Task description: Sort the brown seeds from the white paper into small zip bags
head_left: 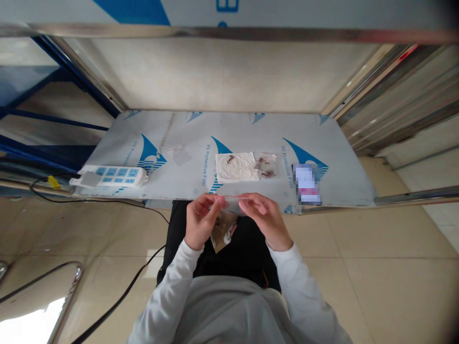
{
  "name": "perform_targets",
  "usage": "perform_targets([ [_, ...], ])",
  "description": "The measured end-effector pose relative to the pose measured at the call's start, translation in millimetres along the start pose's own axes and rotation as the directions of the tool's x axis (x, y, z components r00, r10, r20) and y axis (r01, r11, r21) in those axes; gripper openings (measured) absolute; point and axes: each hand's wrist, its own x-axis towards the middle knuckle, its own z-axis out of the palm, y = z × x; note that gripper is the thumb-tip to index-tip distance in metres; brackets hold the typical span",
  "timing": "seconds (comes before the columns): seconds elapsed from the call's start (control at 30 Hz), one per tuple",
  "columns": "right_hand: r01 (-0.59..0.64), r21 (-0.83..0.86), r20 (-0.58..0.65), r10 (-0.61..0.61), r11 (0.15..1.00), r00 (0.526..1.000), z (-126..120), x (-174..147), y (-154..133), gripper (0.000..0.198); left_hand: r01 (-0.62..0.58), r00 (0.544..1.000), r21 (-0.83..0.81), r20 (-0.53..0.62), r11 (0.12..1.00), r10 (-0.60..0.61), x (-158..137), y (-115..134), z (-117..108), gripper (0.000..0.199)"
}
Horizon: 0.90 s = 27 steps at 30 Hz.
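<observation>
A small clear zip bag with a thin red line along its top (232, 204) is stretched between my two hands at the table's front edge. My left hand (205, 217) pinches its left end between thumb and fingers. At the other end, my right hand (263, 215) closes on it in the same way. Whether anything is inside the bag is too faint to tell. Just beyond the hands lies a white cloth or tissue (238, 169) with a small brown piece (230, 159) on it. Beside it rests another clear bag (272, 165), with several small reddish-brown pieces on or in it.
The film-covered metal table (172, 181) carries a white power strip (120, 176) on the left and a phone (306, 184) on the right. A thin clear plastic piece (180, 154) lies left of the cloth. A black cable (118, 301) runs across the floor. An overhead shelf edge (229, 32) crosses the top.
</observation>
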Motion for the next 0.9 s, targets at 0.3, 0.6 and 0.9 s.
perform_targets([
  [0.3,0.02,-0.018,-0.024,-0.02,1.0,1.0,0.1,-0.8,4.7,0.022,0.042,0.992,-0.004,0.123,0.999,-0.041,1.1,3.2,0.8,0.02],
  [0.6,0.012,-0.028,-0.011,-0.013,1.0,1.0,-0.5,-1.1,1.4,0.022,0.029,0.998,-0.018,0.051,0.999,-0.028,-2.1,-0.8,3.8,0.018],
  [0.9,0.023,-0.007,-0.001,-0.023,1.0,1.0,0.4,-3.2,2.8,0.018,0.039,0.983,0.062,0.175,0.997,-0.049,0.2,2.0,4.7,0.015],
])
